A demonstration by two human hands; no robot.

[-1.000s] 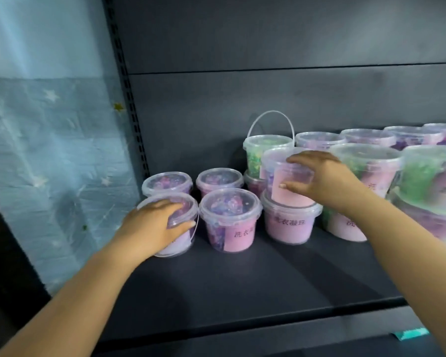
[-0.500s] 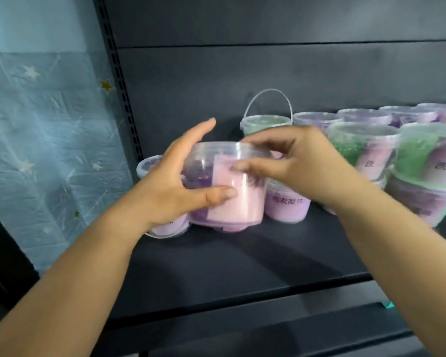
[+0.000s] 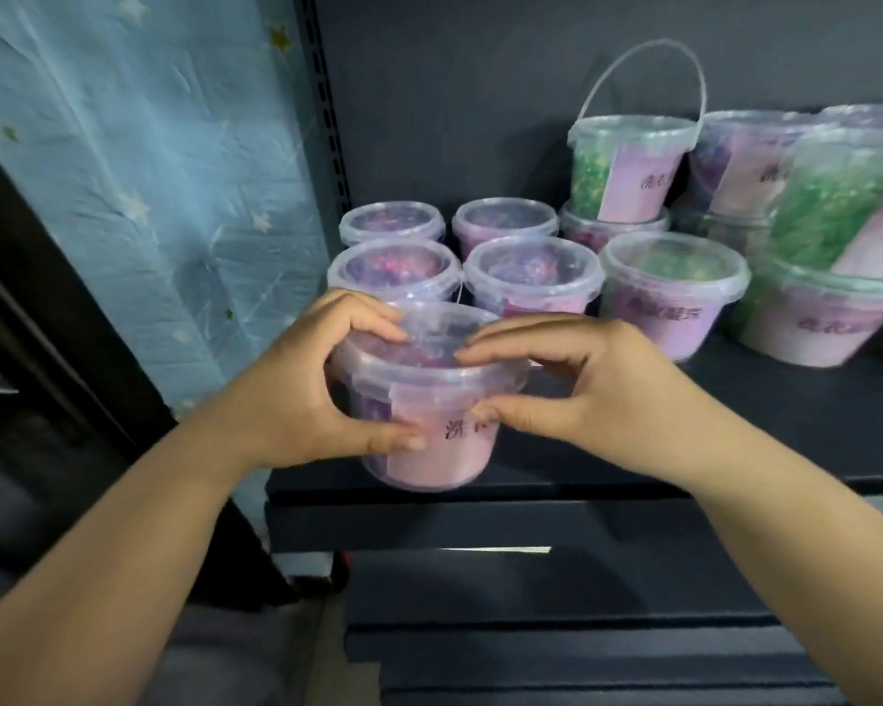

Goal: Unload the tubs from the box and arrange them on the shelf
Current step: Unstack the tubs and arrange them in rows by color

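- Dark shelf point(image 3: 735, 425) across the centre and right, with a slotted upright post point(image 3: 327, 119) at its left edge and more dark boards below the front lip.
- Pale blue sheet with small stars point(image 3: 123, 170) on the left, creased, just beside the post.
- Stacked tubs at the far right: large bottom tub point(image 3: 827, 328) with a pink label, green-filled tub point(image 3: 847, 206) tilted on top of it.
- Green-filled tub with a clear lid point(image 3: 674, 277) standing alone, left of that stack.
- Behind it, handled tub point(image 3: 628, 165) with green contents on top of a lower tub, its thin bail handle point(image 3: 643, 48) upright.
- Four small purple-filled tubs in a two-by-two block by the post: back left point(image 3: 391, 221), back right point(image 3: 505, 219), front left point(image 3: 393, 270), front right point(image 3: 531, 272), rims touching or nearly so.
- Held tub point(image 3: 439, 440), upright, pink label facing forward, at the shelf's front left edge just in front of the block; resting or raised, cannot tell.
- Left hand point(image 3: 297, 400) gripping that tub: thumb low across the wall, fingers curled over the lid's far rim.
- Right hand point(image 3: 607, 394) gripping the same tub from the other side: thumb on the label, forefinger on the lid.
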